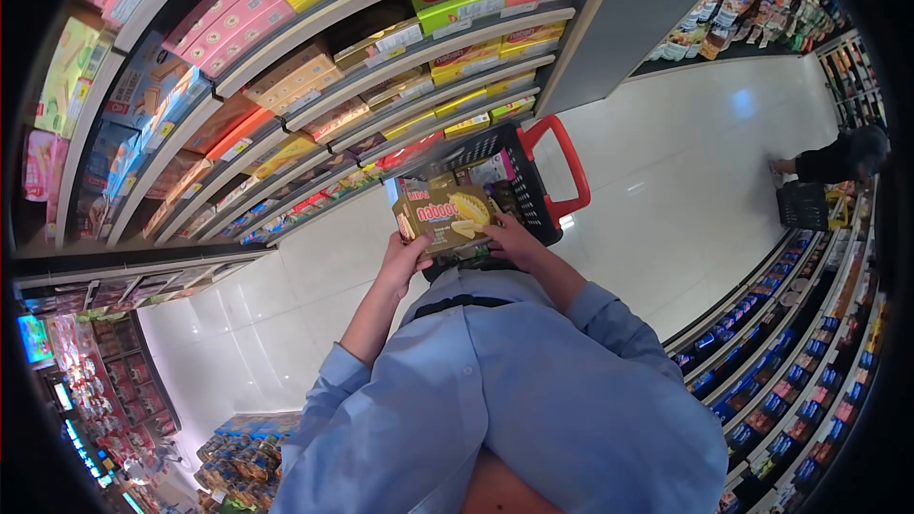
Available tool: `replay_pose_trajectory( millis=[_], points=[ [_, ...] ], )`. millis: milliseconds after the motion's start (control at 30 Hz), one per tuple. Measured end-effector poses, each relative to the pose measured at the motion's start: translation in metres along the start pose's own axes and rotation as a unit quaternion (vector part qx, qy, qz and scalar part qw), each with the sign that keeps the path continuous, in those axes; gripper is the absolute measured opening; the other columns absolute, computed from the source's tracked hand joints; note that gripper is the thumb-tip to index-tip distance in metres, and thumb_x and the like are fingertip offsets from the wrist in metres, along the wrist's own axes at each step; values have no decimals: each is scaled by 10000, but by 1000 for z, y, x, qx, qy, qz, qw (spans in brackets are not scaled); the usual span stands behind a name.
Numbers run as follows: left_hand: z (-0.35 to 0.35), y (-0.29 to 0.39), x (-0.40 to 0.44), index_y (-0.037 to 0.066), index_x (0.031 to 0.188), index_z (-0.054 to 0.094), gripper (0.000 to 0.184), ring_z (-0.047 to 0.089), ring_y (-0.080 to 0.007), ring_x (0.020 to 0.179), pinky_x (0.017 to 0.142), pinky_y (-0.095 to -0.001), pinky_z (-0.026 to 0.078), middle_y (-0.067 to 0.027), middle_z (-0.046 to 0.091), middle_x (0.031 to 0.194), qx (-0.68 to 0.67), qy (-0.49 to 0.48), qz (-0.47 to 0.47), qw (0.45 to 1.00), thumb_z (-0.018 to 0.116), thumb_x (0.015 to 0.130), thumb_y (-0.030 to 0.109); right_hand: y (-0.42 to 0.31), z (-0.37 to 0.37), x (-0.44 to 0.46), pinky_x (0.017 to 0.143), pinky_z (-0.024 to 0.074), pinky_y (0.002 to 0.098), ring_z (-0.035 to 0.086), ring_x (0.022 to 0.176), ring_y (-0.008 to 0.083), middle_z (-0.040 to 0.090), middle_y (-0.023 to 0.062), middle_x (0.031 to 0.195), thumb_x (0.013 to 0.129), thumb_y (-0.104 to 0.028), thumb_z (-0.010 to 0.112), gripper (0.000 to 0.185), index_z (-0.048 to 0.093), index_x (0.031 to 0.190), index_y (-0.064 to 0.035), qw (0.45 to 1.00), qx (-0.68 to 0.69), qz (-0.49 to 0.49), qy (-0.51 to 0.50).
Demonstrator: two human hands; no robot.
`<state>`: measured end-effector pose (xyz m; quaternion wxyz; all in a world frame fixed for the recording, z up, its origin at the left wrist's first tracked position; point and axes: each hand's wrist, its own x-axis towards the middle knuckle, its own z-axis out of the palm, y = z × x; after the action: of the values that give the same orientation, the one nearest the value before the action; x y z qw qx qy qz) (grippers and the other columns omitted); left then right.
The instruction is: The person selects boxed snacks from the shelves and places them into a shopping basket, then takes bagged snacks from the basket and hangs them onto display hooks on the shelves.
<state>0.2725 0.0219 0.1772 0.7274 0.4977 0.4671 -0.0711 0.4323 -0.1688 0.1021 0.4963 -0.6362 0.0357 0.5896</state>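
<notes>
Between both hands is a brown-gold Nabati wafer box [440,216] with a yellow fruit picture and red lettering on its face. My left hand [407,257] grips the box's lower left corner, thumb on the front. At the right edge, my right hand [512,240] is closed on the same box. Just beyond it stands a black shopping basket [535,186] with a red handle [583,167]. A purple-and-white package [492,169] shows inside the basket; the box partly hides the other contents.
Shelves of wafer and biscuit boxes [286,76] run along the left. Shelves of dark blue packs [762,362] line the right side. A person [838,160] crouches at the far right beside a dark basket [802,207]. Stacked jars [243,462] stand at the lower left.
</notes>
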Motion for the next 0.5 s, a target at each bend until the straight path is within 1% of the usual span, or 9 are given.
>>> replay_pose_trajectory(
  millis=[33,133,233,267,333,367,433,467,500],
  points=[
    [5,-9,13,-12,1286,386,637,628,-166,917,700,-302,568,-112,576,1145,11,40,9,999,713,835,297,1,-3,7,919,473,404,514,1174,249,488,128,1311,924,-360,600,624,356,1410,-55,1000,-16,13,-3],
    [14,-22,46,12,1122,555,460,638,-159,848,679,-294,548,-72,636,986,7,39,-10,999,715,802,301,-1,-15,17,921,472,403,524,1146,257,492,136,1306,924,-362,595,624,365,1409,-43,998,-43,40,-15],
    [12,-50,103,26,1126,570,414,662,-185,775,591,-329,568,-77,654,966,36,81,-43,995,718,806,243,-1,-30,23,900,482,386,554,1084,246,516,131,1274,928,-372,588,588,405,1379,-41,998,-34,52,-16],
    [12,-54,119,20,1116,578,417,661,-184,795,622,-333,563,-82,659,962,49,90,-37,994,728,786,226,2,-38,25,890,487,378,567,1059,239,527,128,1259,929,-376,586,573,423,1365,-42,998,-27,55,-13],
    [19,-57,148,7,1095,594,425,659,-182,834,683,-341,551,-92,667,956,69,107,-24,992,748,745,192,9,-58,29,833,506,359,588,1000,214,556,100,1177,925,-361,585,502,473,1305,-54,997,-1,71,-16],
    [13,-85,182,-33,1135,531,539,645,-223,924,771,-366,546,-138,645,1049,14,98,74,992,782,707,179,13,-67,30,805,516,349,599,971,202,570,85,1136,922,-354,584,467,499,1275,-60,997,9,80,-17],
    [-2,-128,245,-53,1181,460,651,627,-273,1011,854,-380,521,-184,613,1130,93,183,90,975,800,696,218,14,-83,24,794,519,338,609,951,191,579,75,1118,929,-351,575,421,519,1235,-68,996,2,91,8],
    [-2,-138,265,-63,1204,425,709,618,-298,1055,895,-388,508,-208,597,1170,131,224,98,961,809,690,237,14,-90,21,788,520,332,614,940,186,584,70,1108,932,-350,571,399,529,1215,-72,995,-4,96,21],
    [5,-123,265,-66,1232,375,776,599,-331,1100,936,-397,485,-236,573,1208,180,242,47,952,816,685,263,17,-97,20,785,520,330,614,941,183,587,68,1103,932,-350,572,397,531,1214,-73,995,-6,101,27]
  ],
)
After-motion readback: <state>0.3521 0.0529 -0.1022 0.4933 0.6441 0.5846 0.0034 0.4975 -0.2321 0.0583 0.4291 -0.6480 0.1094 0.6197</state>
